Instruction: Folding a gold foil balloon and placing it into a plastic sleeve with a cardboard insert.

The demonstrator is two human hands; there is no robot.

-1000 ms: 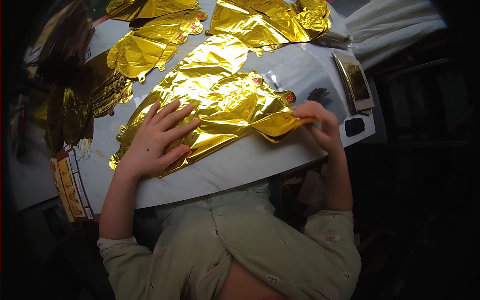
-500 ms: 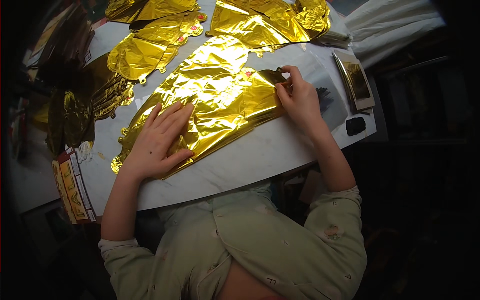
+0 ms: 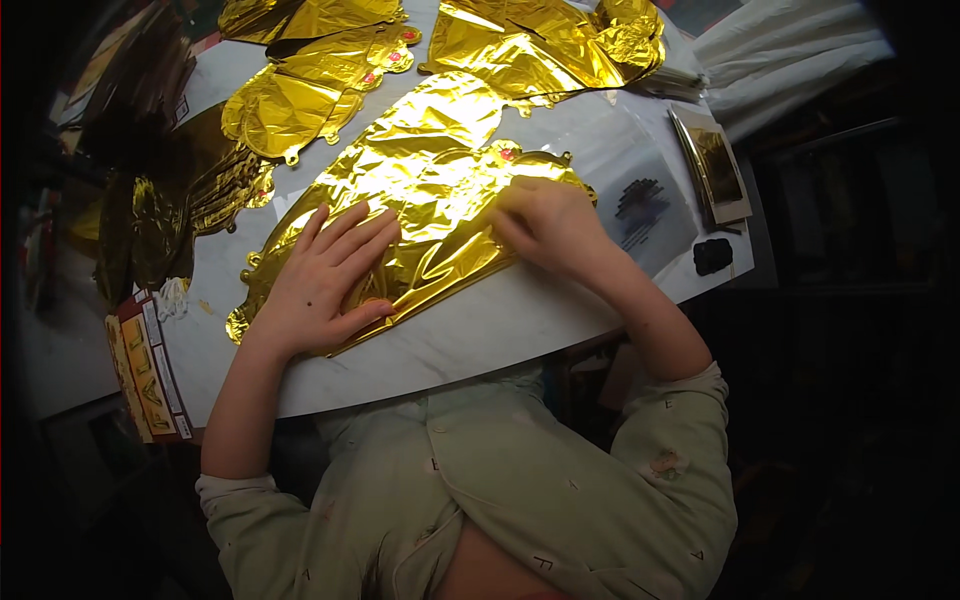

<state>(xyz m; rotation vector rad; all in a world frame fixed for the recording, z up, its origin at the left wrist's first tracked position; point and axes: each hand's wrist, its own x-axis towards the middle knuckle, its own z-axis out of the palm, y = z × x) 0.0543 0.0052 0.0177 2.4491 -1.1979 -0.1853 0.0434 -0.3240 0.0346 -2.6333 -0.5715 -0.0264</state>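
A flat, uninflated gold foil balloon (image 3: 425,150) lies slantwise on the table in front of me, wrinkled and very shiny, with small tabs along its edge. My left hand (image 3: 325,280) rests on its lower left part, palm down, fingers stretched out and thumb pointing right. Over the balloon's right end is my right hand (image 3: 555,228), its fingers bent toward the foil and smeared by motion, so whether they pinch it does not show. A red spot (image 3: 506,155) marks the foil just above that hand.
More flat gold foil balloons (image 3: 290,110) lie at the far left, and others (image 3: 530,50) at the far middle. A clear plastic bag (image 3: 640,165) lies right of my right hand, beside a stack of cards (image 3: 712,170) and a small black lump (image 3: 713,256). A printed packet (image 3: 150,375) sits at the left edge.
My right hand has left the dark tip at the balloon's right end and moved left and down over the foil. The tip now lies flatter. My left hand stays spread on the balloon.
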